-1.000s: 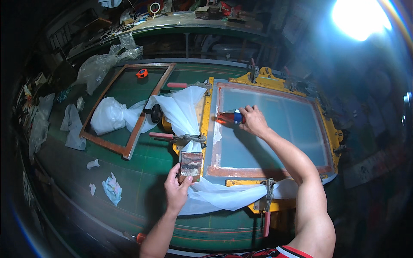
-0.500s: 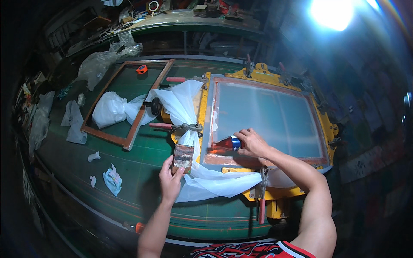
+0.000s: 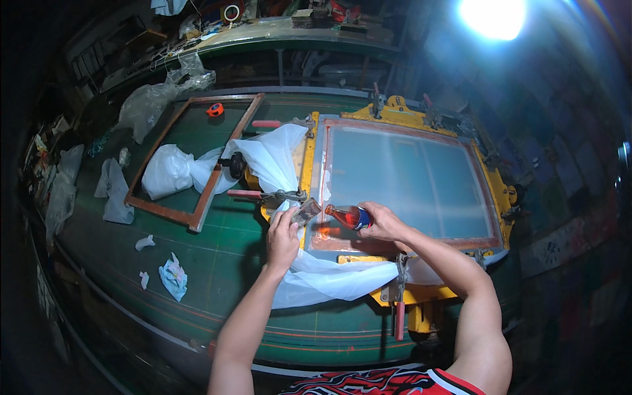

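My left hand (image 3: 283, 237) is closed around a small worn flat block (image 3: 306, 212), tilted over the left edge of the stretched mesh screen (image 3: 401, 178). My right hand (image 3: 382, 225) grips a bottle (image 3: 347, 216) of red-amber liquid with a blue label, lying almost horizontal, its neck pointing left at the block, a short gap away. The screen has a reddish-brown border and sits in a yellow frame (image 3: 306, 158) with clamps (image 3: 401, 283). Loose white mesh fabric (image 3: 336, 284) hangs out along its left and front sides.
On the green table (image 3: 197, 276) are a second wooden frame (image 3: 195, 222) with bundled white fabric (image 3: 168, 171), an orange tape measure (image 3: 214, 110), plastic bags (image 3: 114, 191) and crumpled paper (image 3: 173, 276). Behind stands a cluttered bench (image 3: 276, 33); a bright lamp (image 3: 492, 14) glares at upper right.
My left hand has moved up and rightward, tilting the block toward the bottle. The bottle, after moving down along the screen's left edge, has shifted slightly up, closer to the block.
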{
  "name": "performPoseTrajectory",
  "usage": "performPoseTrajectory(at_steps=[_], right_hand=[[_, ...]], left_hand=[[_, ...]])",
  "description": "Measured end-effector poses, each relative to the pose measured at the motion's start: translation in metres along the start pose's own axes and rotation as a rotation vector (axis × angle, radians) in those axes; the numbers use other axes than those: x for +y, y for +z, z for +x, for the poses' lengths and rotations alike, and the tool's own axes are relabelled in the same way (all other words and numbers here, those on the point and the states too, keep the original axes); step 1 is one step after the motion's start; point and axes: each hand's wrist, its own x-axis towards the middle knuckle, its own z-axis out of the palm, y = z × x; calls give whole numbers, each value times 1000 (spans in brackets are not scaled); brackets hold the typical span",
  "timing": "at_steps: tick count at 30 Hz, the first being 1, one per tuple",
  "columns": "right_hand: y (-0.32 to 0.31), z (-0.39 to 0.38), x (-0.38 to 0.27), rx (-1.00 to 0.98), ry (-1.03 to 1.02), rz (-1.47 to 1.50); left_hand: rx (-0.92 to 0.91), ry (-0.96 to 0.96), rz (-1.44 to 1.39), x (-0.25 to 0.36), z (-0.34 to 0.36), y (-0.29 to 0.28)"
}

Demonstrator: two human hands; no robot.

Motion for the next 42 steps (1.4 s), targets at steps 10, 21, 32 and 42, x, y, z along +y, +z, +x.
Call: performPoseTrajectory(at_steps=[10,21,32,42], right_hand=[[-1,11,1,119,31,-12],[-12,-53,-94,180,154,428],[182,-167,-180,-112,153,454],[237,-171,-163,-176,-57,310]], left_hand=[[-70,62,24,5,5,8],[-192,211,119,-12,26,12],[-224,24,17,-4,41,6],[-156,150,56,-4,47,-10]])
